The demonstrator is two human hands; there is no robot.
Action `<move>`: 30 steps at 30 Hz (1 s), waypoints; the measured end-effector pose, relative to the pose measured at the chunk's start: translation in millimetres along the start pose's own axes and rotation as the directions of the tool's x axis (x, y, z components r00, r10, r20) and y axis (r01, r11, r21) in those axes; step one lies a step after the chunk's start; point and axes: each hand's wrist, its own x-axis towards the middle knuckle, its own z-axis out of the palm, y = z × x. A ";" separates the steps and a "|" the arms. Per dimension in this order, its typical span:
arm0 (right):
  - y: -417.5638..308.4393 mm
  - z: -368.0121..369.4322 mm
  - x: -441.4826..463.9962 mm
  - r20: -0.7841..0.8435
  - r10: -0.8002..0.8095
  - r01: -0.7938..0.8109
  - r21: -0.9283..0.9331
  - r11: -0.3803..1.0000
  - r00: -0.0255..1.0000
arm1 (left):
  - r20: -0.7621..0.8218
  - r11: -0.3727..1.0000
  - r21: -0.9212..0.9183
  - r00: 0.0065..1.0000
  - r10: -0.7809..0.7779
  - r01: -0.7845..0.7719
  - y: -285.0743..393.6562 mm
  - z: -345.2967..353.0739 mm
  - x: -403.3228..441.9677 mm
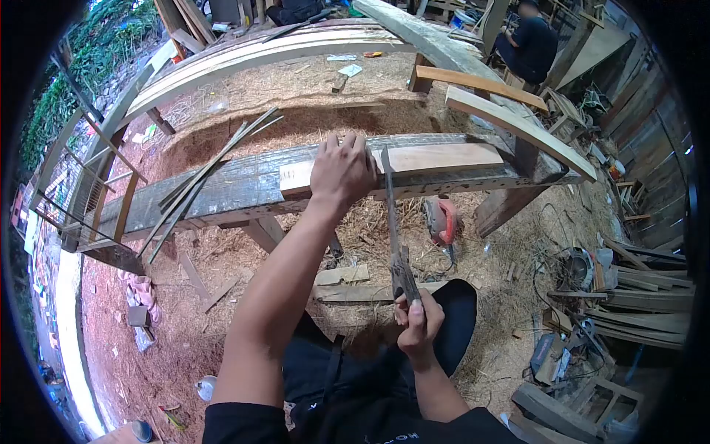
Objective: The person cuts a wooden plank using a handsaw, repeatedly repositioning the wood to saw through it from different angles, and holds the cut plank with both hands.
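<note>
A pale wooden board (444, 157) lies lengthwise on a dark, worn beam (251, 181). My left hand (342, 169) presses down on the board left of its middle, with its fingers bent over the far edge. My right hand (418, 325) is closed around the dark handle of a long, narrow blade, which looks like a handsaw (393, 214). The blade points away from me, and its far end meets the board just right of my left hand. Its teeth are too small to make out.
Thin wood strips (214, 174) lie across the beam's left part. A red power tool (445, 220) rests on the sawdust beneath. Two planks (518, 126) lean at the right. A person (526, 44) sits at the back right. Scrap wood (643, 311) is stacked at the right.
</note>
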 end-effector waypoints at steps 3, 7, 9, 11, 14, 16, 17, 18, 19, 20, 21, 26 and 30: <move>28.5 -3.9 -5.7 0.044 0.012 -0.010 -0.041 0.999 0.999 | -0.021 1.000 0.013 0.999 0.025 -0.024 -3.0 2.9 0.1; 75.9 3.7 -14.9 -0.095 -0.045 0.035 -0.110 0.993 0.994 | -0.019 0.999 -0.002 0.998 0.055 -0.055 -1.1 -1.7 -1.4; 76.5 3.6 -17.3 -0.081 -0.029 0.017 -0.145 0.989 0.996 | -0.021 0.999 -0.014 0.999 0.042 -0.042 -0.9 -0.7 -2.1; 71.0 7.1 -14.6 -0.067 -0.021 0.009 -0.179 0.984 0.998 | -0.033 0.999 -0.009 0.998 0.050 -0.050 -2.2 0.4 -1.4; 61.3 11.3 -15.8 -0.111 -0.010 0.005 -0.049 0.999 0.994 | -0.039 0.999 -0.005 0.998 0.046 -0.047 -2.4 2.0 -0.6; 42.9 9.5 -8.7 -0.209 0.110 -0.066 0.205 0.977 0.972 | -0.038 1.000 -0.003 0.999 0.029 -0.029 -1.5 1.9 0.5; 32.5 4.2 -3.7 -0.273 0.218 -0.110 0.363 0.925 0.937 | -0.033 1.000 0.012 0.999 0.007 -0.007 -0.4 1.6 1.4; 8.2 -10.8 6.6 -0.193 0.227 -0.158 0.318 0.935 0.955 | -0.025 1.000 0.027 1.000 -0.010 0.011 0.9 1.8 0.9; -18.6 -26.6 17.4 -0.114 0.238 -0.200 0.271 0.942 0.965 | -0.021 1.000 0.027 1.000 -0.009 0.009 1.2 2.5 -0.2; -36.2 -34.2 23.9 -0.114 0.237 -0.199 0.271 0.942 0.965 | -0.044 0.999 0.044 0.999 0.000 0.002 0.7 3.0 -0.3; -51.0 -40.3 29.0 -0.120 0.183 -0.156 0.203 0.967 0.976 | -0.067 0.998 0.062 0.998 0.009 -0.005 1.1 3.4 0.4; -86.9 -59.5 46.7 -0.116 -0.066 0.105 0.374 0.922 0.991 | -0.039 0.990 0.102 0.995 -0.093 0.097 3.0 6.4 6.0; -66.3 -44.6 62.1 -0.100 -0.006 0.031 0.249 0.968 0.995 | -0.013 0.990 0.085 0.994 -0.109 0.110 -2.3 4.4 11.4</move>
